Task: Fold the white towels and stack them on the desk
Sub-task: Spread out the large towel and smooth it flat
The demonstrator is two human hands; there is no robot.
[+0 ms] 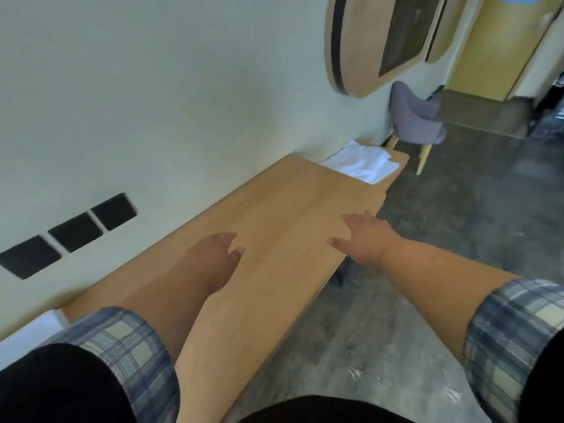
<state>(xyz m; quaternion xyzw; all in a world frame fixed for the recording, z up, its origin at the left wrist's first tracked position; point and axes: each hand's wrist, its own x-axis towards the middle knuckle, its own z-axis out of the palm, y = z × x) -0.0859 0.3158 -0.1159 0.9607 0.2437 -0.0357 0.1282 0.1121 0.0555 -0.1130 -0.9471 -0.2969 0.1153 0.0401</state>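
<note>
Towels (360,164) sit at the far end of the bench (290,209); your left hand (213,254) and right hand (363,236) are loose and empty, so step closer, then reach.

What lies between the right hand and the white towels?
Only bare desk lies between the right hand and the white towels, as the head view shows.

Both arms are reaching out over the wooden surface (274,209). The left hand (213,254) and right hand (366,236) are hovering with relaxed fingers (351,219), holding nothing. White towels (360,164) are lying at the far end, near a grey chair (415,117).
</note>
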